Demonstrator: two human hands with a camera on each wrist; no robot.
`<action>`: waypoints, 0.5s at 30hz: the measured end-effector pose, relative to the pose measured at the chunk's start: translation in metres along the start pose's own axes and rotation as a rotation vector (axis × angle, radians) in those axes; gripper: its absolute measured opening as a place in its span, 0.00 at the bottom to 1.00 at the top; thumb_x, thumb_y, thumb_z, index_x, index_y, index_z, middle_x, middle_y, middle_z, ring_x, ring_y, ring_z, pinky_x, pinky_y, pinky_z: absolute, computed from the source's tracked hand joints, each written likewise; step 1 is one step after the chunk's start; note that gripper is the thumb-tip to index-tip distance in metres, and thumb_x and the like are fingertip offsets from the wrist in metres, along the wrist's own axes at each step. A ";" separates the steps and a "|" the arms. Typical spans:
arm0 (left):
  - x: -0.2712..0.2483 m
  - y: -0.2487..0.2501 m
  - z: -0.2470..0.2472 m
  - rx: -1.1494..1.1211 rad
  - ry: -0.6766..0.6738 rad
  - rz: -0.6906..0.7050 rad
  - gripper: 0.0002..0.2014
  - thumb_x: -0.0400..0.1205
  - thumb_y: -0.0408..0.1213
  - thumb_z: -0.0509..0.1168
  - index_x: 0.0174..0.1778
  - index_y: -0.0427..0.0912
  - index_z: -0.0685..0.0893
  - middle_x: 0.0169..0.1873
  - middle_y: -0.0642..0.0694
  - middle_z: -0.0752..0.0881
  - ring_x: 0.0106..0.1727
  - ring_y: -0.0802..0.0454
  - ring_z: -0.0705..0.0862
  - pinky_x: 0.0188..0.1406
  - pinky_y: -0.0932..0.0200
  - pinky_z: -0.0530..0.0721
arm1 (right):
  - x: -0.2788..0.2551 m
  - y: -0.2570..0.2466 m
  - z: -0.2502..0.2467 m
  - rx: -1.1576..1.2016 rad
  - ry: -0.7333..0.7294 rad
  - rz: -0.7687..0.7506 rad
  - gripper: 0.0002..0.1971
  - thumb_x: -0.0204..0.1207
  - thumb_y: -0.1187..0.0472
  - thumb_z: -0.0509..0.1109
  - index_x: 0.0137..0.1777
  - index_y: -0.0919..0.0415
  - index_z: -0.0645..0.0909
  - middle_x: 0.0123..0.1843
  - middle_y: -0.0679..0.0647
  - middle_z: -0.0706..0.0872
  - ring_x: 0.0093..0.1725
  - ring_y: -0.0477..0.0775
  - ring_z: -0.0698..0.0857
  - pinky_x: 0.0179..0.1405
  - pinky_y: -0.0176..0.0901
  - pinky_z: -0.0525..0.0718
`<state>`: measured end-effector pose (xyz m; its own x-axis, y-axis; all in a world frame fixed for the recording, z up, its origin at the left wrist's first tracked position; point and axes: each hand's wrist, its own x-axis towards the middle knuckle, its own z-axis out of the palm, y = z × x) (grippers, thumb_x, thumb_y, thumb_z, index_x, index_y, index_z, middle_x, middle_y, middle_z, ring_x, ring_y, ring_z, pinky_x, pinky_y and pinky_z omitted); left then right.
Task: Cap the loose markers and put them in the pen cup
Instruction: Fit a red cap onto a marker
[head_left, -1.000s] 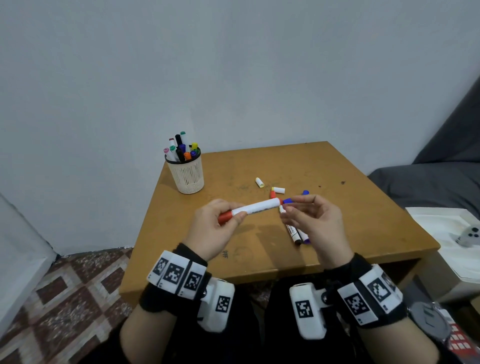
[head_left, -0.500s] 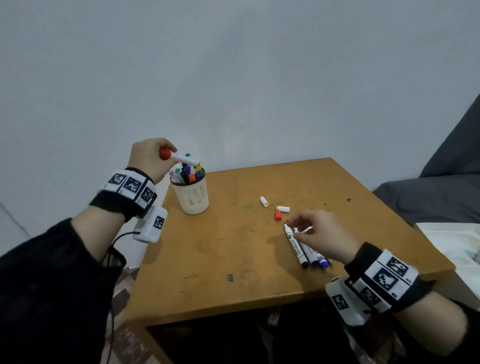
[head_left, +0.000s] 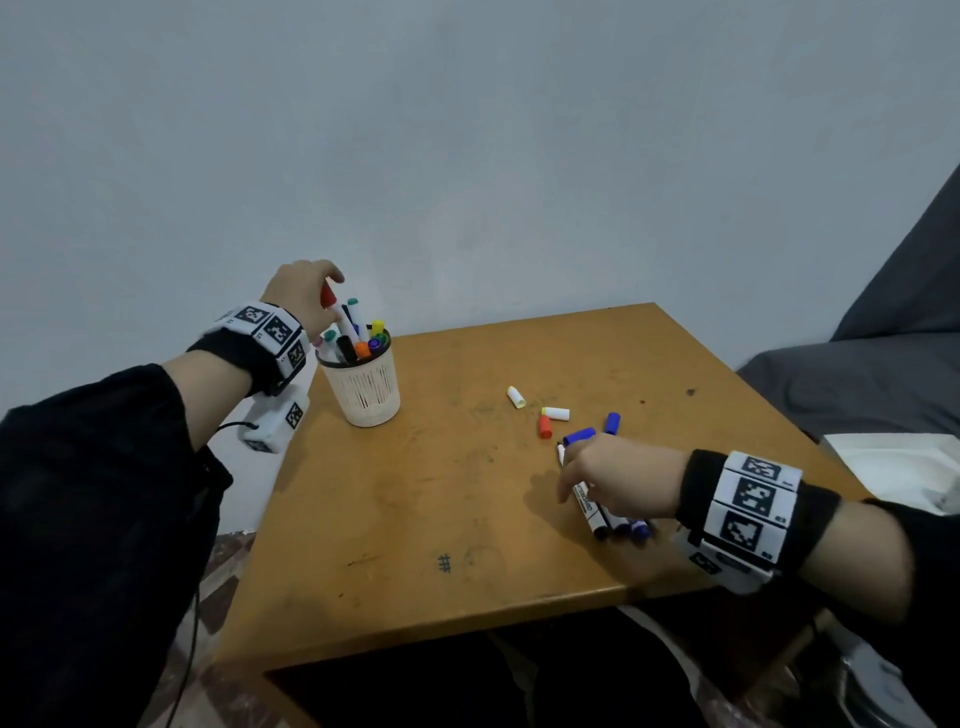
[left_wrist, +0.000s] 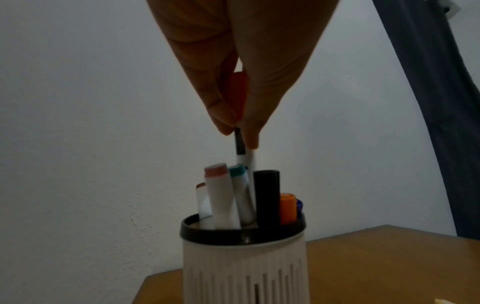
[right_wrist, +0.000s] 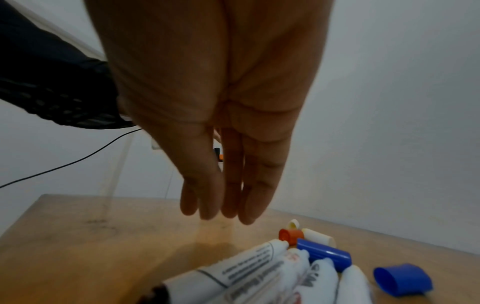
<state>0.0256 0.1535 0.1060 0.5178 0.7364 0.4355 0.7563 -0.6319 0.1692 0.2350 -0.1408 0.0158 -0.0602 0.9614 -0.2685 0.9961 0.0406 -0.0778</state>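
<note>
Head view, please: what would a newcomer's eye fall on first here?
Probably the left hand at the table's far left corner, its grip pinching a red-capped marker whose lower end is in the crowded pen cup. Next, the right hand above a row of markers near the front right edge, with loose caps scattered just beyond.

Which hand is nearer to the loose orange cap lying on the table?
Right. The right hand hovers over the loose markers, just beside the orange cap. The left hand is across the table, above the pen cup, holding a red-capped marker.
</note>
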 end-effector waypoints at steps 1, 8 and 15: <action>0.001 0.001 0.002 -0.038 0.022 -0.017 0.17 0.73 0.27 0.71 0.58 0.38 0.82 0.49 0.37 0.86 0.53 0.39 0.83 0.54 0.48 0.81 | 0.001 0.000 0.000 -0.015 -0.017 -0.008 0.26 0.73 0.79 0.58 0.64 0.54 0.82 0.60 0.55 0.78 0.56 0.55 0.79 0.53 0.49 0.81; 0.002 0.005 0.009 -0.059 -0.036 -0.024 0.07 0.77 0.28 0.66 0.47 0.34 0.88 0.49 0.37 0.88 0.44 0.41 0.85 0.45 0.55 0.82 | 0.007 0.000 0.007 -0.064 -0.112 -0.023 0.23 0.75 0.76 0.60 0.64 0.54 0.81 0.64 0.54 0.75 0.62 0.55 0.77 0.59 0.49 0.79; -0.001 0.005 0.019 -0.013 -0.168 -0.064 0.08 0.78 0.37 0.67 0.48 0.39 0.89 0.51 0.40 0.88 0.53 0.44 0.83 0.47 0.56 0.78 | 0.009 -0.004 0.012 -0.113 -0.158 -0.045 0.17 0.77 0.70 0.63 0.63 0.57 0.81 0.65 0.55 0.75 0.64 0.57 0.75 0.61 0.50 0.78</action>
<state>0.0365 0.1540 0.0891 0.5287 0.8047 0.2700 0.7855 -0.5844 0.2037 0.2296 -0.1352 0.0023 -0.1057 0.9036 -0.4151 0.9925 0.1218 0.0124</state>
